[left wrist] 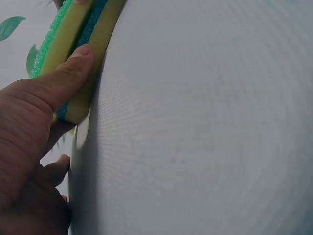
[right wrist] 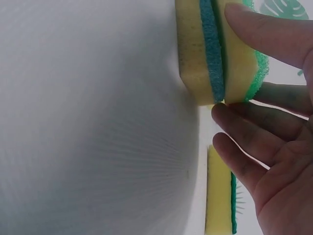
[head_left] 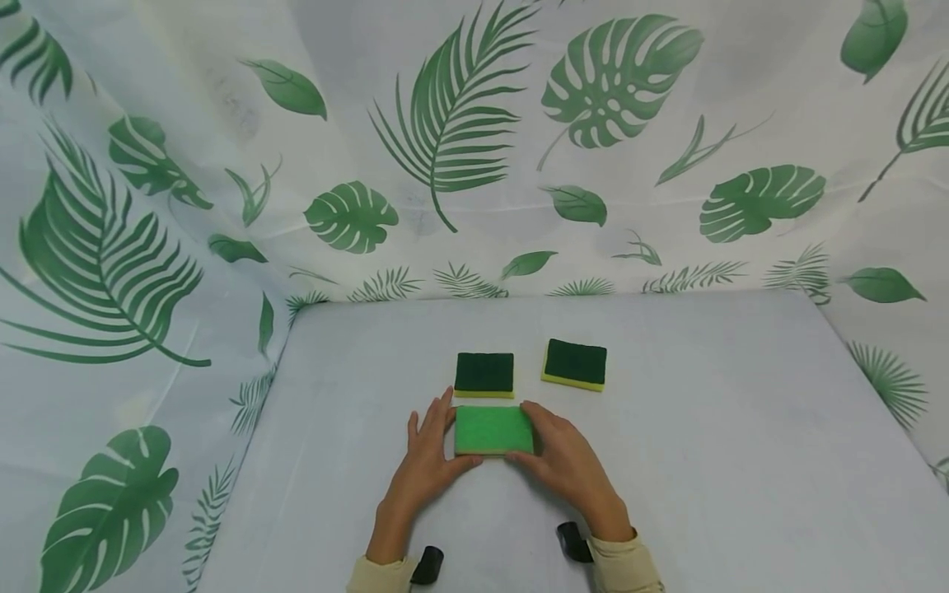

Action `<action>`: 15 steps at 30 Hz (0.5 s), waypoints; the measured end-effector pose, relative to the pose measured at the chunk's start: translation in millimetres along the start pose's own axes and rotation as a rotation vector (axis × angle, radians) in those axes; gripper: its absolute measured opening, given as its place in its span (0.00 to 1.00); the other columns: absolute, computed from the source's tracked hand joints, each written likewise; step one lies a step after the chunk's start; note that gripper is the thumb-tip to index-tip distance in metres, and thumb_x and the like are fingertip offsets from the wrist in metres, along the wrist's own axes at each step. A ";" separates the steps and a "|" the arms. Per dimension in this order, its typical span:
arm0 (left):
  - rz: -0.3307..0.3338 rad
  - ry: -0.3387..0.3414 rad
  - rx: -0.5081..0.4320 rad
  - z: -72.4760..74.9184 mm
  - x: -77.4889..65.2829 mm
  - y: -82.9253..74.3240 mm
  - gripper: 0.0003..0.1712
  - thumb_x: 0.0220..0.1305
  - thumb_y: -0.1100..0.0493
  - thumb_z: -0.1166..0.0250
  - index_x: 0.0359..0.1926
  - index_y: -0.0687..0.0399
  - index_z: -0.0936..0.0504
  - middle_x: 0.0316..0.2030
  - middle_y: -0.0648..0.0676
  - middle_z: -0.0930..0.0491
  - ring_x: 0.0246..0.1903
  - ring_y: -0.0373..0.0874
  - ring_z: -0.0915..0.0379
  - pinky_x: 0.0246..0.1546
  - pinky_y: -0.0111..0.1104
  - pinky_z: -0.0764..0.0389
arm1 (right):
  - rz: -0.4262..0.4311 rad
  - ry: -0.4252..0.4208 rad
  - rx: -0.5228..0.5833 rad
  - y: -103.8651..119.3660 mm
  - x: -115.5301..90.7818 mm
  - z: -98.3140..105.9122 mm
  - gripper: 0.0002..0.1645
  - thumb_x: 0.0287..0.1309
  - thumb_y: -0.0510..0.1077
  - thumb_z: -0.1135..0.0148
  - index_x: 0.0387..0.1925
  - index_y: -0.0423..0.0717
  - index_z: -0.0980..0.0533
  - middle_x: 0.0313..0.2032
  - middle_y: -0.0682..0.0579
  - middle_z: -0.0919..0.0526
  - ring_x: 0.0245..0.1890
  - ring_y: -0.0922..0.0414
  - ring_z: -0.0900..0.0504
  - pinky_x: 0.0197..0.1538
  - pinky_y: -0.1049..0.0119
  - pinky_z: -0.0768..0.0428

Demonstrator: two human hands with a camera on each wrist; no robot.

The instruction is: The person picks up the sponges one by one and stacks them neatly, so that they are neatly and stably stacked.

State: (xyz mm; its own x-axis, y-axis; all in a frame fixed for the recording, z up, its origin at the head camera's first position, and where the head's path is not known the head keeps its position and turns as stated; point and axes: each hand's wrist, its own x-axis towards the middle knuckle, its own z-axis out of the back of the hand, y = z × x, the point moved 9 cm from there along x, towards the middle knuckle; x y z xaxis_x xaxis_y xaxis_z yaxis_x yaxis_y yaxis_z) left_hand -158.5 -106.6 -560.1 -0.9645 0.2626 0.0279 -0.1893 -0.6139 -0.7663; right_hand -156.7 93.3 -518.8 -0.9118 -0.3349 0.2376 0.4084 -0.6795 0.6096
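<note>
Left hand (head_left: 428, 459) is pinching the blue-layered sponge (right wrist: 194, 54); right hand (head_left: 569, 459) is pinching the green-topped sponge (head_left: 493, 430) lying on it (probably light, soft, compressible; ends are offering the best hold).

We can read no text, label, brand, number or sign in any of the three views. On the leaf-printed cloth (head_left: 341, 148) in the head view we make out faint greyish marks (head_left: 236, 109), too blurred for us to tell whether they are lettering. The black wrist pieces (head_left: 427, 567) are too small there for us to tell whether they bear any marking.
</note>
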 end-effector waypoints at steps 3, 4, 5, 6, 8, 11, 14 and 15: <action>-0.006 0.001 0.006 -0.3 0.4 -0.2 0.67 0.61 0.49 0.18 0.87 0.52 0.53 0.74 0.62 0.28 0.83 0.58 0.59 0.80 0.56 0.69 | 0.017 -0.017 0.001 1.5 -0.9 0.3 0.48 0.49 0.42 0.12 0.67 0.29 0.26 0.61 0.36 0.17 0.58 0.40 0.15 0.60 0.45 0.17; -0.006 0.003 0.008 -0.4 0.4 -0.1 0.67 0.61 0.49 0.18 0.87 0.52 0.53 0.74 0.62 0.28 0.83 0.58 0.59 0.80 0.56 0.69 | 0.020 -0.022 -0.004 2.0 -1.3 0.3 0.48 0.49 0.42 0.12 0.67 0.29 0.26 0.61 0.36 0.17 0.58 0.40 0.15 0.60 0.45 0.17; -0.005 0.004 0.008 -0.5 0.5 0.1 0.67 0.61 0.49 0.18 0.87 0.52 0.53 0.74 0.62 0.28 0.83 0.58 0.59 0.80 0.56 0.69 | 0.022 -0.025 -0.008 2.3 -1.5 0.1 0.48 0.49 0.42 0.12 0.67 0.29 0.26 0.61 0.36 0.17 0.58 0.40 0.15 0.60 0.45 0.17; -0.004 0.005 0.008 -0.5 0.5 0.3 0.67 0.61 0.49 0.18 0.87 0.52 0.53 0.74 0.62 0.29 0.83 0.58 0.59 0.80 0.56 0.69 | 0.023 -0.028 -0.012 2.7 -1.8 -0.1 0.48 0.49 0.42 0.12 0.67 0.29 0.26 0.61 0.36 0.17 0.58 0.40 0.15 0.60 0.45 0.17; -0.005 0.006 0.009 -0.6 0.4 0.7 0.66 0.61 0.49 0.18 0.87 0.51 0.52 0.74 0.63 0.29 0.83 0.59 0.59 0.80 0.58 0.68 | 0.022 -0.034 -0.016 3.4 -2.3 -0.3 0.48 0.50 0.43 0.12 0.67 0.30 0.27 0.62 0.35 0.17 0.58 0.40 0.15 0.60 0.44 0.17; -0.011 0.002 0.011 -0.6 0.6 0.7 0.66 0.60 0.48 0.18 0.87 0.51 0.52 0.74 0.63 0.29 0.83 0.61 0.58 0.79 0.60 0.67 | 0.016 -0.033 -0.019 3.3 -3.3 -1.3 0.48 0.51 0.44 0.12 0.68 0.30 0.27 0.63 0.35 0.19 0.61 0.39 0.17 0.62 0.44 0.19; -0.018 -0.004 0.013 -0.6 0.9 0.5 0.66 0.61 0.48 0.18 0.87 0.51 0.52 0.74 0.64 0.29 0.82 0.62 0.57 0.79 0.62 0.65 | 0.013 -0.031 -0.015 2.6 -4.5 -1.8 0.48 0.51 0.44 0.13 0.68 0.30 0.27 0.64 0.34 0.20 0.63 0.39 0.19 0.64 0.44 0.20; -0.022 -0.007 0.014 -0.6 1.0 0.1 0.66 0.61 0.48 0.18 0.87 0.51 0.51 0.74 0.64 0.28 0.82 0.63 0.56 0.79 0.62 0.65 | 0.014 -0.030 -0.014 2.3 -4.8 -2.0 0.48 0.51 0.44 0.13 0.68 0.30 0.27 0.65 0.34 0.21 0.64 0.39 0.19 0.65 0.44 0.20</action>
State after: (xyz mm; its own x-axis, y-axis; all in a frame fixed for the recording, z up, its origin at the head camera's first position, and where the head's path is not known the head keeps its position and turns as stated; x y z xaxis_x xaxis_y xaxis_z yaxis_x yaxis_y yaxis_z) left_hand -159.4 -105.9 -560.5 -0.9612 0.2713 0.0494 -0.2133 -0.6180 -0.7567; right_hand -151.3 92.1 -520.1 -0.9066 -0.3250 0.2690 0.4218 -0.6841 0.5950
